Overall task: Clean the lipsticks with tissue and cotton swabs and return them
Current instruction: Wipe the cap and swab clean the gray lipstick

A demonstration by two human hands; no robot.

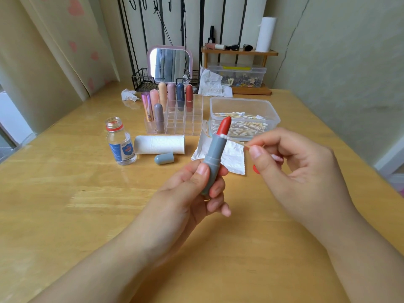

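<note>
My left hand [194,191] grips a grey lipstick [215,153] upright, its red bullet extended at the top. My right hand [299,167] pinches a cotton swab [235,141] whose white tip touches the rim of the grey tube just below the bullet. The lipstick's grey cap [164,158] lies on the table beside a roll of tissue [159,144]. A flat tissue sheet [231,158] lies behind the lipstick. A clear organizer [192,119] holds several capped lipsticks [180,97]. A clear box of cotton swabs [244,119] stands open on the right.
An uncapped clear bottle [120,142] with a blue label stands at the left. Crumpled tissues [129,95] lie near the organizer. A mirror [170,64], a wire basket, a wooden shelf [239,52] and a storage box stand at the back. Bare wooden table [87,204] lies near me.
</note>
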